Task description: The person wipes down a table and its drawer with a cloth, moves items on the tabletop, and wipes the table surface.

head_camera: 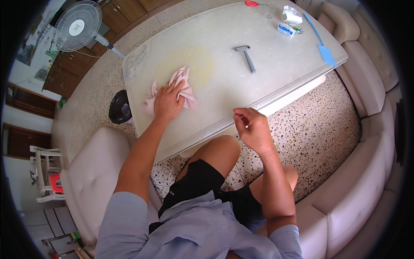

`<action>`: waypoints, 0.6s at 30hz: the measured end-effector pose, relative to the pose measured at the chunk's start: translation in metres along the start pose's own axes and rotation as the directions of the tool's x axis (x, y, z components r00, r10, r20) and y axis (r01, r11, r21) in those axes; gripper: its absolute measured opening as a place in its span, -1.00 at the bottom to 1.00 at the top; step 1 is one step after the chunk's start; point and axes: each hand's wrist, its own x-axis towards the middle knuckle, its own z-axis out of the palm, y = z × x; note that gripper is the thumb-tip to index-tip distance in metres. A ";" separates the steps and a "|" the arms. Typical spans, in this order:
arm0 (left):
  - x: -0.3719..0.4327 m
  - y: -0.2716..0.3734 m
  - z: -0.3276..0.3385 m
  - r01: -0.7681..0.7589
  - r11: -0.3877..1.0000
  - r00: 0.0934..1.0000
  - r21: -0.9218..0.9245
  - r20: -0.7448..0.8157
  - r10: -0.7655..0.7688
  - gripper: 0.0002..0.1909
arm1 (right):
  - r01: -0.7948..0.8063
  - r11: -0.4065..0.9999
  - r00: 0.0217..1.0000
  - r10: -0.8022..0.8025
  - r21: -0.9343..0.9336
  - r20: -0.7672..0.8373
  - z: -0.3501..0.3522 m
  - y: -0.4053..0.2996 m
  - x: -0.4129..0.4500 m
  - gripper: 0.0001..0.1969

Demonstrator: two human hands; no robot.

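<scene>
My left hand point(168, 100) lies with its fingers spread on a crumpled pink cloth point(188, 92), pressing it against the pale marble-look tabletop point(210, 106). Just beyond the cloth is a round yellowish patch on the table. My right hand point(252, 126) is raised near the table's front edge, its fingers curled and the thumb near the index finger; no object shows in it. Farther up the table, a grey Y-shaped peeler point(248, 58) rests with its handle towards me.
Red-handled scissors point(252, 3), a small blue-and-white box point(286, 30), a tissue pack point(291, 14) and a blue fly swatter point(327, 55) lie at the far right. A black-lined bin point(120, 107) and a standing fan point(77, 26) are at the left. Beige sofas point(352, 181) flank the table.
</scene>
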 end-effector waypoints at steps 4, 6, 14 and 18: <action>0.001 -0.002 0.005 -0.019 1.000 1.000 0.003 -0.021 0.019 -0.42 | 0.038 0.999 0.998 -0.040 0.040 0.052 0.034 0.004 0.018 -0.80; 0.001 -0.004 0.006 -0.014 1.000 0.999 0.008 -0.036 0.014 -0.42 | 0.027 0.993 0.997 -0.036 0.113 0.074 0.061 0.003 0.027 -0.81; 0.004 0.012 0.006 0.002 1.000 1.000 -0.023 -0.014 -0.002 -0.40 | 0.231 0.926 0.973 -0.213 -0.297 0.093 0.127 0.023 0.050 -0.80; 0.000 0.005 0.000 0.011 1.000 1.000 0.006 -0.015 -0.011 -0.41 | 0.242 0.904 0.968 -0.250 -0.352 0.024 0.137 0.025 0.051 -0.83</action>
